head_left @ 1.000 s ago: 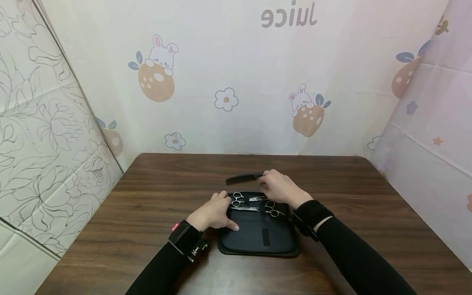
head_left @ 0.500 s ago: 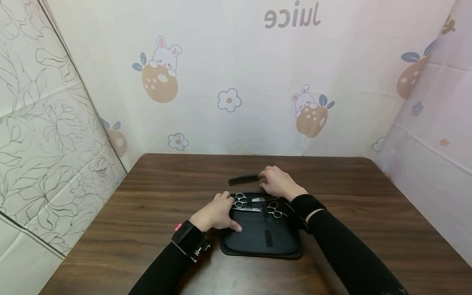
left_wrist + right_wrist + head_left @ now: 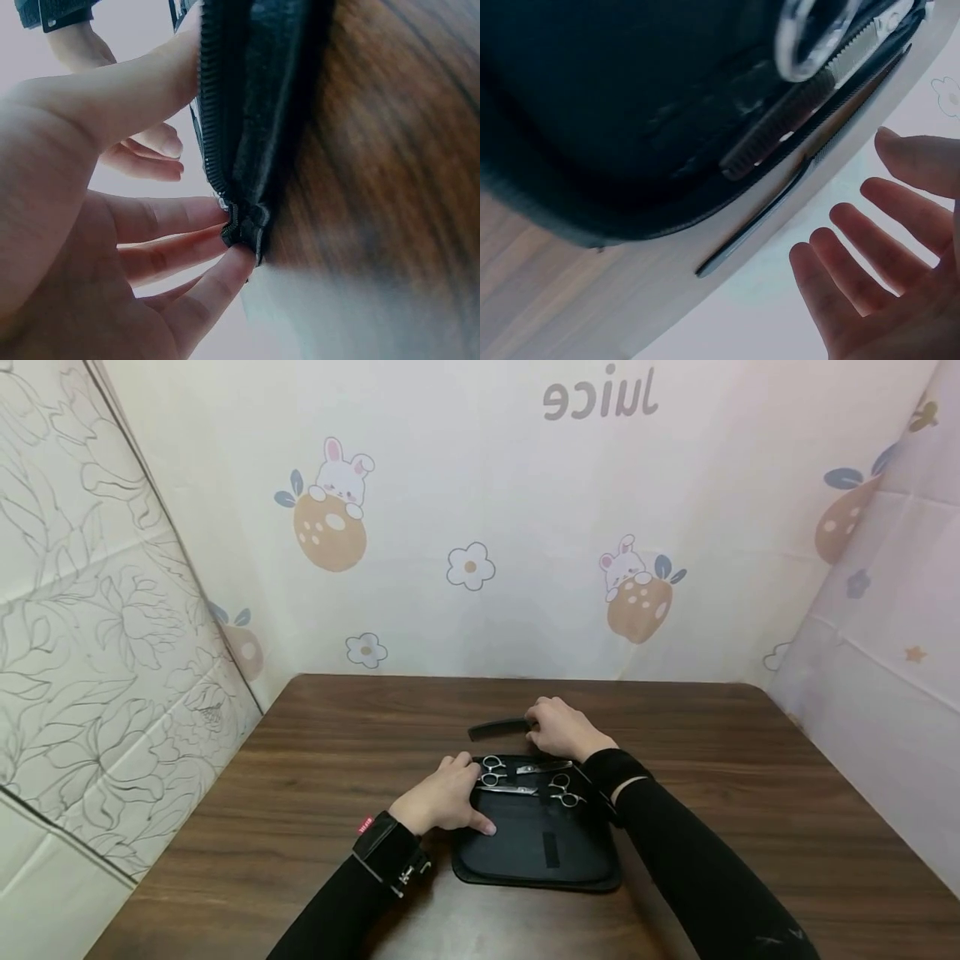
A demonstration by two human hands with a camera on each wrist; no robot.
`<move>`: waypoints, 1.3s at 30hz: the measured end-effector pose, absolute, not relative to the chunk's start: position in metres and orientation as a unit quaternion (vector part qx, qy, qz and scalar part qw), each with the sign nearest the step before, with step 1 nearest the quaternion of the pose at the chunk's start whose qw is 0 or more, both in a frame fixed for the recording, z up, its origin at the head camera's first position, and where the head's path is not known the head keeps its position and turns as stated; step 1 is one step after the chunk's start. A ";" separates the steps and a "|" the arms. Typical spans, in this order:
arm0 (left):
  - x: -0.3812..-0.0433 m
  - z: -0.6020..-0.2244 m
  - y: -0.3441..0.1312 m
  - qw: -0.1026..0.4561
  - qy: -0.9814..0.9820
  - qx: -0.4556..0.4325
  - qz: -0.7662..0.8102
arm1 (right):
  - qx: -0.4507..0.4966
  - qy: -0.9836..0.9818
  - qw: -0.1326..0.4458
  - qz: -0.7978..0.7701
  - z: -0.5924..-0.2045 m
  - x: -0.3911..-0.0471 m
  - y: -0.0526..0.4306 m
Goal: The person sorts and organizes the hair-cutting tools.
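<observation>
A black zip case (image 3: 536,852) lies open on the table, with scissors (image 3: 491,770) and another pair of scissors (image 3: 566,793) tucked in its upper part. My left hand (image 3: 442,797) rests on the case's left edge, thumb on top, fingertips touching the zip end (image 3: 234,225) in the left wrist view. Beyond the case is a black comb (image 3: 497,728). In the right wrist view the comb (image 3: 761,214) lies along the zip edge, beside a toothed scissor blade (image 3: 855,54). My right hand (image 3: 562,728) is at the comb's handle end, its spread fingers (image 3: 885,255) apart from it.
The dark wooden table (image 3: 337,727) reaches back to a printed cloth (image 3: 420,485) with rabbits and flowers. A floral panel (image 3: 127,652) borders the left side, another cloth (image 3: 885,710) the right.
My right hand has let go of the comb and shifted slightly left, its wrist moving forward. The comb now shows narrower. My left hand stays on the case; the head view has shifted slightly.
</observation>
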State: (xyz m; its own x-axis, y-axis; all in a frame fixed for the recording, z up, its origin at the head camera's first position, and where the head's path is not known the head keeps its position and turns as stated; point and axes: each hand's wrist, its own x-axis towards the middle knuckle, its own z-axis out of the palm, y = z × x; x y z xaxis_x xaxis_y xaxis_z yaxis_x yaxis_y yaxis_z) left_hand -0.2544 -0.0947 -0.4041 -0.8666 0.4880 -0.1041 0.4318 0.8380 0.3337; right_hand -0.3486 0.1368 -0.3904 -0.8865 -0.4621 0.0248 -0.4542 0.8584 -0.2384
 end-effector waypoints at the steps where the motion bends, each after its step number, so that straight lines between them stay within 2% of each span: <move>1: -0.254 -0.404 -0.095 0.092 0.954 0.241 0.151 | -0.238 0.964 0.017 -0.118 -0.390 -0.350 0.135; 13: -0.254 -0.403 -0.093 0.096 0.956 0.239 0.143 | -0.217 0.970 0.070 -0.091 -0.391 -0.362 0.127; 23: -0.256 -0.404 -0.094 0.090 0.956 0.243 0.140 | -0.215 0.958 0.184 -0.049 -0.395 -0.368 0.122; 39: -0.255 -0.403 -0.094 0.098 0.955 0.236 0.151 | -0.225 0.967 0.115 -0.013 -0.397 -0.367 0.131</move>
